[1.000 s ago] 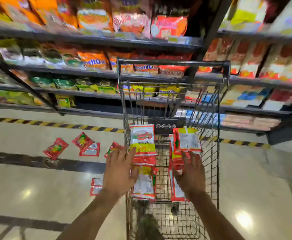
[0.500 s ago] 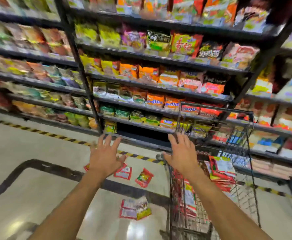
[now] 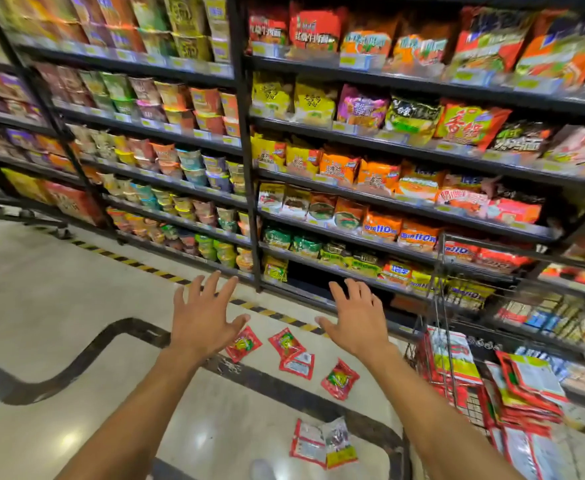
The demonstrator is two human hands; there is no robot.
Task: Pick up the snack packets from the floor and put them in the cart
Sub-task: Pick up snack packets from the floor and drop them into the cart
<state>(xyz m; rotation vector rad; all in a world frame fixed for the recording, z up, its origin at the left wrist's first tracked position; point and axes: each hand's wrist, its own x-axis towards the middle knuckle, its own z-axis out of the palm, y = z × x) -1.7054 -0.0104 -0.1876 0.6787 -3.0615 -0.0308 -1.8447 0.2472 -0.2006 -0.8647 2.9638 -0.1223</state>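
Observation:
Several red snack packets lie on the pale floor: one [image 3: 243,344] just under my left hand, two overlapping ones [image 3: 292,351], another [image 3: 339,379] further right, and a pair lying face down [image 3: 322,443] nearer me. My left hand [image 3: 204,317] and my right hand [image 3: 356,318] are stretched out above them with fingers spread, holding nothing. The wire cart [image 3: 446,306] stands at the right, with several red and white packets [image 3: 512,393] stacked inside.
Tall black shelving [image 3: 246,150] packed with noodle and snack bags runs along the far side. A yellow and black hazard stripe [image 3: 128,261] marks the floor before it. A dark curved band [image 3: 76,358] crosses the floor tiles.
My hands have left the packets in the cart and swung left, spread over the floor packets. The view has turned left, so the cart now sits at the right edge.

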